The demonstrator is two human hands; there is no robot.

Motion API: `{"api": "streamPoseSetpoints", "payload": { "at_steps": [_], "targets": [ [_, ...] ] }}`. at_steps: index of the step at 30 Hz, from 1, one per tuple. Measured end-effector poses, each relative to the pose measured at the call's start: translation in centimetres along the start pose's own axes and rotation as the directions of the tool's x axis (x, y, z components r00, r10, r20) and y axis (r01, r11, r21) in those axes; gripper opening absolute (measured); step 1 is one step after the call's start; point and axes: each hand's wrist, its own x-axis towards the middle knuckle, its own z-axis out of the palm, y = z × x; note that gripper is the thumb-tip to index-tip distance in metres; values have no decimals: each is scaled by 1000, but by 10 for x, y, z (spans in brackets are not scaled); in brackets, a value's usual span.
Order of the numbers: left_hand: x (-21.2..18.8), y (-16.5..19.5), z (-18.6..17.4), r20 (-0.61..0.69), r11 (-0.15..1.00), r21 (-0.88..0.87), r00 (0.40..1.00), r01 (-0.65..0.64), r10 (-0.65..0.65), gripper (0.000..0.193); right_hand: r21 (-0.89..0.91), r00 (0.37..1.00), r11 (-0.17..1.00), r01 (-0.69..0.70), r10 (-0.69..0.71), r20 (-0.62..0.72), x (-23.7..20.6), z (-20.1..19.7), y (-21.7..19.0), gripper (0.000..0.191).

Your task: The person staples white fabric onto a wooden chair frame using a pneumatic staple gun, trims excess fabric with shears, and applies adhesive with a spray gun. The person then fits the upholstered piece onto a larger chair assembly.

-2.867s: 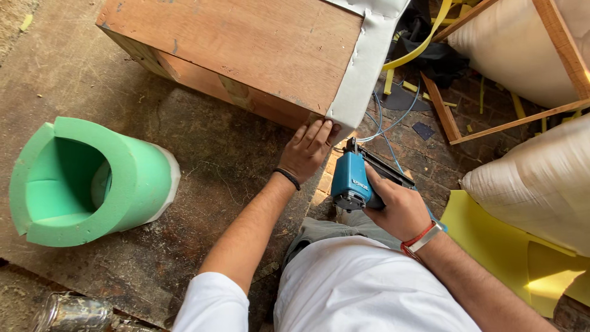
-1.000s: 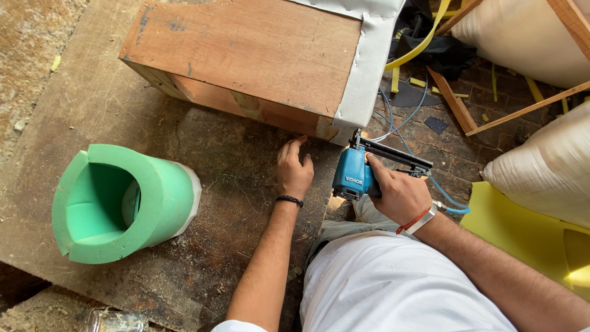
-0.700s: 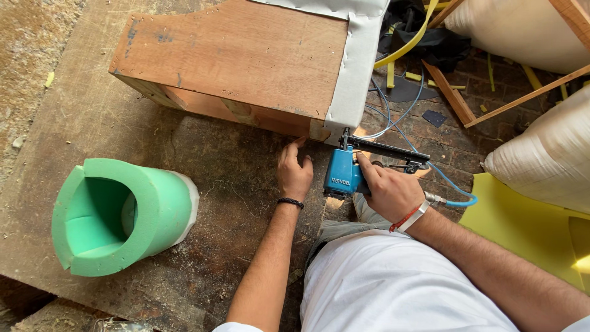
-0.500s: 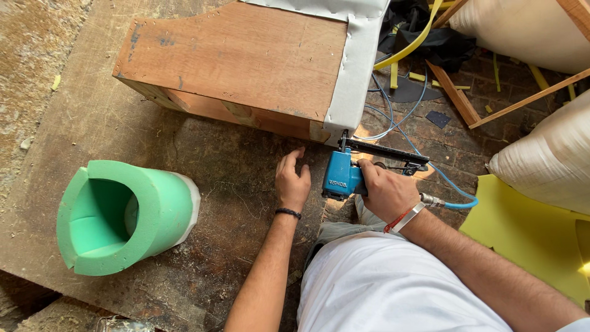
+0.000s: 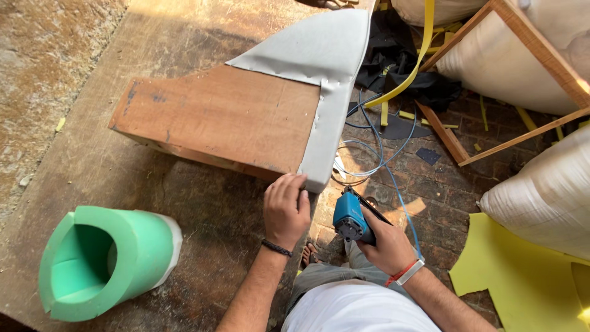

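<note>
Blue staple gun point(image 5: 350, 218) (probably pneumatic) in right hand point(image 5: 384, 243).

One head-worn camera looks steeply down, close over the workbench point(image 5: 92, 166)

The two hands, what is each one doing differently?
The left hand lies flat, fingers spread on the grey fabric at the wooden panel corner; the right hand is curled around a blue staple gun. The left holds nothing; the right grips a tool. The left wears a dark wristband, the right a red and white one. Both belong to one person.
</note>
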Motion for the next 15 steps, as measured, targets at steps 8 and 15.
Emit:
{"api": "streamPoseSetpoints", "payload": {
  "at_steps": [8, 15],
  "targets": [
    [103, 45, 68, 535, 958, 262, 844, -120, -40, 98, 274, 957, 918, -286, 287, 38, 41, -53, 48, 57],
    [200, 49, 127, 565, 847, 513, 798, -139, -211, 96, 225, 926, 898, -378, 362, 109, 112, -99, 119, 39]
  ]
}}
